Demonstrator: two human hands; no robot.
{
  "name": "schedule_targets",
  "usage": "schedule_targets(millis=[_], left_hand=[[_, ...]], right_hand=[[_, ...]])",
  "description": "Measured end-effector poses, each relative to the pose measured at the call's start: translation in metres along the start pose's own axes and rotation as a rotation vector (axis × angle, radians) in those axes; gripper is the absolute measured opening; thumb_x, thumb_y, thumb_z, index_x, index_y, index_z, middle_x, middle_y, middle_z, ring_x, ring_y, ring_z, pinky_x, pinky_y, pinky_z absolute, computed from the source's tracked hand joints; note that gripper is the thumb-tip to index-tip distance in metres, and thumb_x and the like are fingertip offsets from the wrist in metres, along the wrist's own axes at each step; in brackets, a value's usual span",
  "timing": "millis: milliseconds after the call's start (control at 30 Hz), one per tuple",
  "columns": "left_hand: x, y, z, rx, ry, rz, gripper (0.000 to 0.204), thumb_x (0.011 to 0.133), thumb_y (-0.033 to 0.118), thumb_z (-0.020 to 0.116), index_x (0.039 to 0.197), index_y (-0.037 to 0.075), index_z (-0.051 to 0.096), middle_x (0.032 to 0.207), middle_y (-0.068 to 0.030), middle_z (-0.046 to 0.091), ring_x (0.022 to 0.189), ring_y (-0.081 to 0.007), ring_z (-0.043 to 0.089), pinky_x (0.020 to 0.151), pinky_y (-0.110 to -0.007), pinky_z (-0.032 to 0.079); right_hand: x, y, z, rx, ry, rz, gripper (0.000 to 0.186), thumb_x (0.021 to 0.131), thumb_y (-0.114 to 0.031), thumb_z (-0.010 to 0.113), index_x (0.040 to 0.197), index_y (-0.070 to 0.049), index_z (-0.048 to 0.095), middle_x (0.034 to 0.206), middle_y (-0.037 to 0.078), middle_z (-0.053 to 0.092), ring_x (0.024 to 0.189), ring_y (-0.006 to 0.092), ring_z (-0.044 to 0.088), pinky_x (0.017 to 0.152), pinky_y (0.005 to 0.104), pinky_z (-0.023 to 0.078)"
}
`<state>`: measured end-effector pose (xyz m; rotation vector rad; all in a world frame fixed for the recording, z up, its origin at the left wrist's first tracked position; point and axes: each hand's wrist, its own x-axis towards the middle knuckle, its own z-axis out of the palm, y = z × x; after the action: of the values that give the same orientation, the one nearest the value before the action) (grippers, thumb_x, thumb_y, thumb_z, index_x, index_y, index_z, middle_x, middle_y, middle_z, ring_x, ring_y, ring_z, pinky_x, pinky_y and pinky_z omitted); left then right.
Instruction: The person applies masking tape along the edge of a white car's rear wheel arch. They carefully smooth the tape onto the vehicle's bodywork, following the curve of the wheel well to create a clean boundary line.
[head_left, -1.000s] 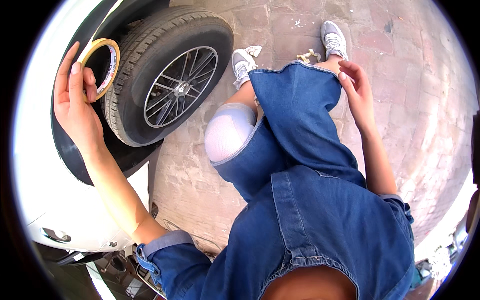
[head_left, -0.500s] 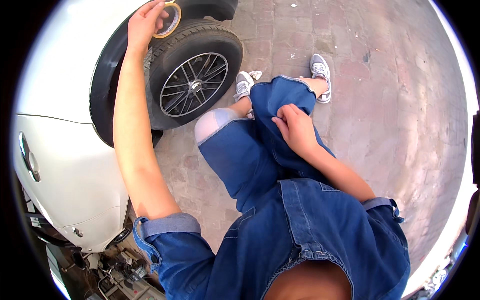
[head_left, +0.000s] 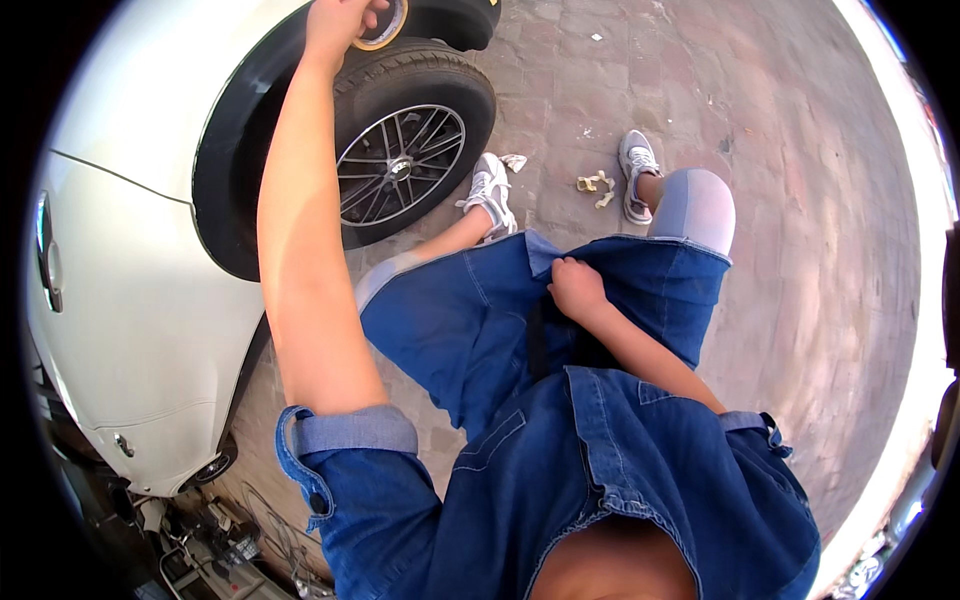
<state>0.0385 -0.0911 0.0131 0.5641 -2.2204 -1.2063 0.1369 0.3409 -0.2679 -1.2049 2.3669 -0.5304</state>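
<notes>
My left hand (head_left: 340,22) is raised at the top of the view, fingers curled on a yellowish tape roll (head_left: 382,40), beside the black wheel arch (head_left: 225,190) of a white car (head_left: 120,110). Below it is a tire with a spoked silver-and-black wheel (head_left: 400,168). My right hand (head_left: 577,287) is closed on the hem of my blue denim trouser (head_left: 665,290) between my knees. A pale covering (head_left: 690,205) shows on the right knee, above the fabric.
Crumpled tape strips (head_left: 597,185) and a white scrap (head_left: 513,161) lie on the brick paving (head_left: 800,200) near my grey sneakers (head_left: 636,170). At the lower left are cables and what looks like a motorbike (head_left: 190,550).
My left hand has risen toward the top with the tape. My right hand has moved inward onto the denim. The right knee's covering has come into view as the fabric shifted.
</notes>
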Motion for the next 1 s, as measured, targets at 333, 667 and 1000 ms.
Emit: schedule_targets(millis=[333,667,1000], left_hand=[[-0.011,0.013,0.003,-0.019,-0.044,-0.039,0.029,0.1,0.024,0.068,0.12,0.005,0.074,0.086,0.0006,0.071,0.063,-0.003,0.054,0.055,-0.02,0.038],[-0.013,0.012,-0.002,0.033,-0.009,-0.074,0.031,0.101,0.024,0.066,0.124,0.005,0.073,0.086,0.0006,0.07,0.063,-0.0029,0.052,0.055,-0.02,0.037],[-0.01,0.019,0.0,0.0,-0.068,-0.045,0.027,0.099,0.026,0.069,0.114,0.003,0.075,0.085,-0.0012,0.072,0.061,-0.0044,0.054,0.054,-0.021,0.038]], right_hand=[[0.066,-0.183,-0.016,0.518,-0.133,-0.449,0.049,0.086,-0.021,0.079,0.123,-0.002,0.054,0.128,0.019,0.06,0.1,0.0397,0.069,0.087,0.049,0.055],[0.064,-0.162,0.04,0.481,-0.191,-0.472,0.035,0.089,-0.024,0.075,0.113,-0.002,0.062,0.118,0.021,0.065,0.111,0.0381,0.064,0.092,0.0477,0.054],[0.09,-0.206,0.034,0.52,-0.341,-0.55,0.042,0.084,-0.023,0.081,0.115,-0.003,0.061,0.116,0.018,0.066,0.104,0.0382,0.063,0.095,0.0445,0.051]])
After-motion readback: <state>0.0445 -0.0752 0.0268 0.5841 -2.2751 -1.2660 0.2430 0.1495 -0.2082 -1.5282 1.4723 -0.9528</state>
